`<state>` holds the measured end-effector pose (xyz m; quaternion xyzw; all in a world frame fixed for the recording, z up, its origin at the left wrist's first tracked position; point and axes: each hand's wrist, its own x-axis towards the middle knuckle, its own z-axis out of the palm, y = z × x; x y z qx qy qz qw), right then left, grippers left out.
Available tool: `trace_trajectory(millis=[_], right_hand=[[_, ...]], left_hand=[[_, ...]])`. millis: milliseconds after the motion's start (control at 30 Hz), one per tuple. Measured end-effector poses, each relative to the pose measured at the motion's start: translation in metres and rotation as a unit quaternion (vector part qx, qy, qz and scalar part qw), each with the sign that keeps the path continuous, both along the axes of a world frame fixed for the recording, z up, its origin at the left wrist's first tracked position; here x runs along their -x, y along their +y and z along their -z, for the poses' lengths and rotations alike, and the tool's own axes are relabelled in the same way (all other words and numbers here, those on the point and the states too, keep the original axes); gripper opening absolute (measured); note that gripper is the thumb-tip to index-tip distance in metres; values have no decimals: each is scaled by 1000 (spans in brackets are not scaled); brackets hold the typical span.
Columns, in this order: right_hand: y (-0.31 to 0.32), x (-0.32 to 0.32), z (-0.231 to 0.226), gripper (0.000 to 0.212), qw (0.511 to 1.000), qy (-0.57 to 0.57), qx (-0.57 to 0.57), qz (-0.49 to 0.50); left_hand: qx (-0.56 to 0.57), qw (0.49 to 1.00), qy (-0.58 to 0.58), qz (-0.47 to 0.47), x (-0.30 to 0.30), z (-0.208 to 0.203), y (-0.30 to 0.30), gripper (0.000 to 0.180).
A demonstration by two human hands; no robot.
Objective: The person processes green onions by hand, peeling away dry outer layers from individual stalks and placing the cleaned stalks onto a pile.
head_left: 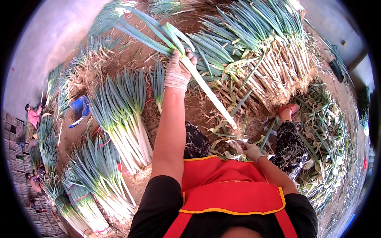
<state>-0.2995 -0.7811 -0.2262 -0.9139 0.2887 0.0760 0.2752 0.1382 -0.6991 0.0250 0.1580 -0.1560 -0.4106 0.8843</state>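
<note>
My left hand (177, 72), in a pale fingerless glove or wrap, is closed around a scallion (207, 89) just below its leaves. The long green leaves point up and left, and the clean white shank slants down to the right, its root end toward my right hand (253, 151). That hand is low in front of my red apron, fingers closed; a pale scrap shows by the fingertips, but what they hold I cannot make out. To the right of the held scallion lies a big heap of untrimmed scallions (278, 65) with dry, brownish stalks and roots.
Peeled scallions (131, 131) lie in a pile on my left, with tied bundles (89, 210) below them. Stripped leaves (325, 146) cover the ground at right, beside my shoe (288, 110). A blue container (80, 106) is farther left. Other people (34, 115) are at the far left.
</note>
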Motion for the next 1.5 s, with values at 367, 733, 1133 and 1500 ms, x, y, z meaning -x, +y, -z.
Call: trace_trajectory(millis=[367, 733, 1133, 1500], right_hand=[[-3, -220, -251, 31, 884, -438, -152, 51], [-16, -283, -282, 20, 897, -437, 43, 39], [-25, -183, -213, 41, 982, -162, -3, 102], [-33, -215, -283, 6, 854, -457, -248, -26]], left_hand=[[-68, 996, 27, 49, 30, 10, -27, 47], [-60, 998, -5, 27, 29, 40, -49, 33], [-87, 994, -21, 59, 23, 8, -12, 37], [-109, 993, -44, -2, 18, 4, -15, 34]])
